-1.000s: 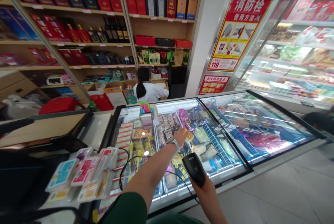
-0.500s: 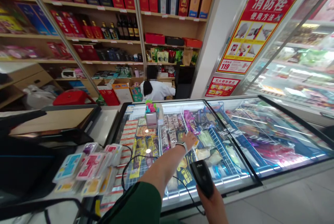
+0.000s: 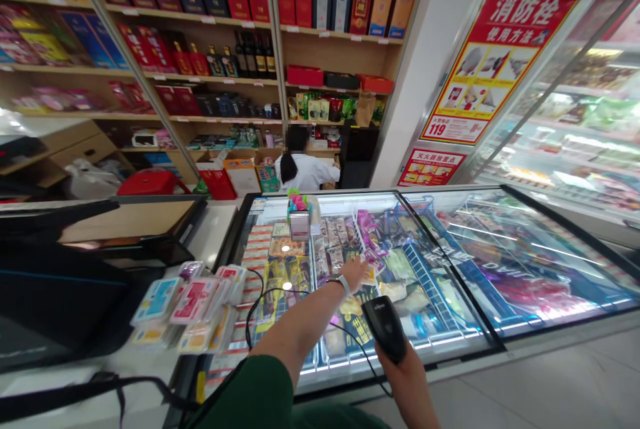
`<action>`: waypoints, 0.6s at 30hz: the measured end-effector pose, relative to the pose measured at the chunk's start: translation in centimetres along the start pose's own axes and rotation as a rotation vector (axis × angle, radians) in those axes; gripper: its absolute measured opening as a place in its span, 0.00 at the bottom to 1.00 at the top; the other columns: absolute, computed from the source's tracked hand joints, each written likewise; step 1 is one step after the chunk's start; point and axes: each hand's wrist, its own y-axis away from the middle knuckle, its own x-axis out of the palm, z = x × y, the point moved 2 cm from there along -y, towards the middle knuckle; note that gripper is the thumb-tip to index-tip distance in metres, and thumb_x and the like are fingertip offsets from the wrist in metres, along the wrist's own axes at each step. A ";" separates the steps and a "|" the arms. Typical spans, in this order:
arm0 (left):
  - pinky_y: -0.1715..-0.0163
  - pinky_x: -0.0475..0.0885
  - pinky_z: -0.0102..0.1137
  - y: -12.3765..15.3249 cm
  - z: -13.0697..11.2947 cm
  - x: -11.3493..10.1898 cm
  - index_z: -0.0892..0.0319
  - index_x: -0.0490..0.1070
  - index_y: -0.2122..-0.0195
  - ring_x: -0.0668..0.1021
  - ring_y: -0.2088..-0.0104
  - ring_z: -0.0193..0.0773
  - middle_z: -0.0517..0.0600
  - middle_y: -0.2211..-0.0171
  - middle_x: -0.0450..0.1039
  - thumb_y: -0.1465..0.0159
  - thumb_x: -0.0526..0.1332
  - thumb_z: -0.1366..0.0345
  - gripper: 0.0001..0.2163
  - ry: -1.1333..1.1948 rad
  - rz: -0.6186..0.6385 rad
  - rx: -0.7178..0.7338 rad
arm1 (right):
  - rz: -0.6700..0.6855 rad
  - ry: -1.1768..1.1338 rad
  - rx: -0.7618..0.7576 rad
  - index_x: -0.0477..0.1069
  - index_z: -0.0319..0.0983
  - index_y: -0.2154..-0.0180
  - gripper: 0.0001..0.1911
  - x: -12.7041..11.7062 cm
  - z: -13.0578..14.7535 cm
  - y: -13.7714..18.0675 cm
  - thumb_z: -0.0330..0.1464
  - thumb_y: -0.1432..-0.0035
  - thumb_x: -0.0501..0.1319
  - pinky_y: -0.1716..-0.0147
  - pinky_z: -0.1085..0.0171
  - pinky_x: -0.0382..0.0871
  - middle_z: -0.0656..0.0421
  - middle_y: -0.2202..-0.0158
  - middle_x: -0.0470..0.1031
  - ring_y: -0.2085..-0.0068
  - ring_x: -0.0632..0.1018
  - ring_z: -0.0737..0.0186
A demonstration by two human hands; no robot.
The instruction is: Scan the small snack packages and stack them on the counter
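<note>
My right hand (image 3: 410, 376) is wrapped round the handle of a black barcode scanner (image 3: 384, 328), held above the near edge of the chest freezer (image 3: 400, 386). My left arm stretches over the freezer's glass top, with a pale watch on the wrist. Beside the fingers of my left hand (image 3: 355, 273) shows a small white-and-yellow packet (image 3: 369, 274); the fingers seem closed on it, though they are partly hidden. Under the glass lie wrapped frozen goods in wire baskets. A black cable (image 3: 357, 356) runs across the glass.
Several clear tubs with coloured labels (image 3: 195, 301) are stacked at the left, beside a dark checkout machine (image 3: 60, 309). A small holder with colourful decoration (image 3: 300, 216) stands on the freezer's far side. Beyond it, a person in white (image 3: 303, 172) is near shelves of boxes and bottles.
My left hand has drawn slightly left and nearer over the glass, and the white-and-yellow packet has shifted with it. The scanner stays in my right hand. The view has turned slightly left.
</note>
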 end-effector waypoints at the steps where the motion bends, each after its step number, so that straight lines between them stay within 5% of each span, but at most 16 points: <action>1: 0.52 0.70 0.40 0.4 0.3 0.0 0.57 0.58 0.43 0.70 0.49 0.49 0.59 0.45 0.60 0.48 0.66 0.69 0.31 0.008 0.000 -0.014 | 0.001 0.001 -0.004 0.73 0.35 0.56 0.27 0.0 0.0 0.0 0.45 0.54 0.62 0.62 0.58 0.74 0.52 0.65 0.81 0.61 0.80 0.46; 18: 0.47 0.65 0.36 8.6 4.2 1.4 0.61 0.66 0.47 0.72 0.50 0.44 0.57 0.51 0.69 0.41 0.59 0.63 0.20 0.154 -0.078 -0.235 | 0.125 0.021 -0.115 0.73 0.36 0.56 0.23 0.1 1.1 0.3 0.42 0.52 0.61 0.61 0.60 0.74 0.53 0.64 0.81 0.61 0.80 0.49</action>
